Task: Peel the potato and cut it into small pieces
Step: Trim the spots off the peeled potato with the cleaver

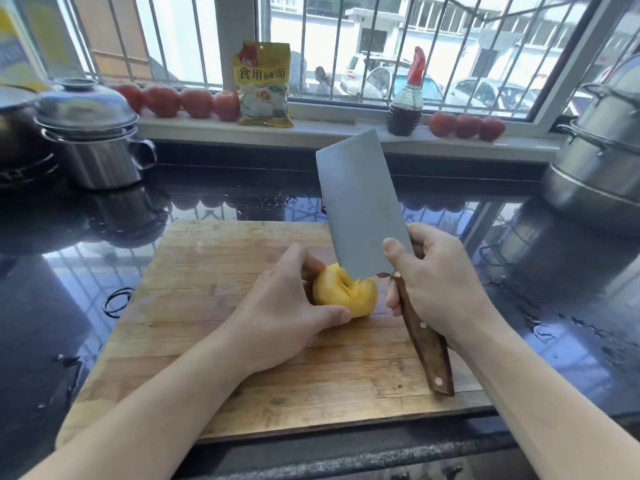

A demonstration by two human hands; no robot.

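- Potato: peeled, yellow, smooth, with a notch in the top. It sits mid-board on the wooden cutting board.
- Our left hand wraps the potato from the left, thumb at the near side, fingers over the far side.
- Our right hand is closed on the cleaver, gripped where the blade meets the wooden handle. The blade tilts up and away, its lower corner at the potato's top.
- The board lies on a dark glossy countertop with water droplets and window reflections. A thin black ring is at the board's left edge.
- Steel pot with lid far left, stacked steel steamer far right.
- Windowsill: tomatoes in rows, a dark-liquid bottle with a red top, barred window, parked cars outside.
- Yellow packet on the sill reads "食用碱面"; smaller print is illegible.
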